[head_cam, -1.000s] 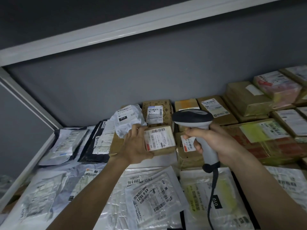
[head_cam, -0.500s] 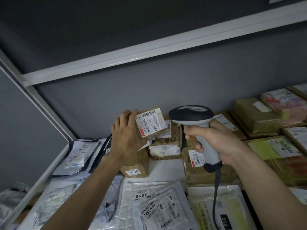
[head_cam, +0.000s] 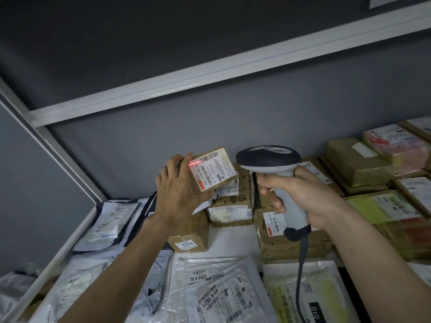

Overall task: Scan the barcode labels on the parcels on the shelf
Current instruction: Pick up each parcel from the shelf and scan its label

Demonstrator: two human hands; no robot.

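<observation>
The small brown parcel [head_cam: 211, 172] is being held up in the air above the back left part of the shelf [head_cam: 232, 238], tilted, its white barcode label [head_cam: 211, 171] facing the camera. A red scan line is glowing across the label's upper left corner, at its edge by the fingertips. The left hand [head_cam: 179, 197] is gripping the parcel from its left side and underneath, fingers curled round the far edge. Just to its right, the right hand [head_cam: 300, 197] is wrapping its fingers round the grey handle of the barcode scanner [head_cam: 274, 180], whose dark head is sitting level with the parcel, its cable hanging down toward the front edge. Compared with half a second ago, the red line is now showing on the label, where none was showing then. Cardboard boxes [head_cam: 359, 164] are lining the back of the shelf, and flat plastic mailers [head_cam: 224, 292] are lying along the front.
</observation>
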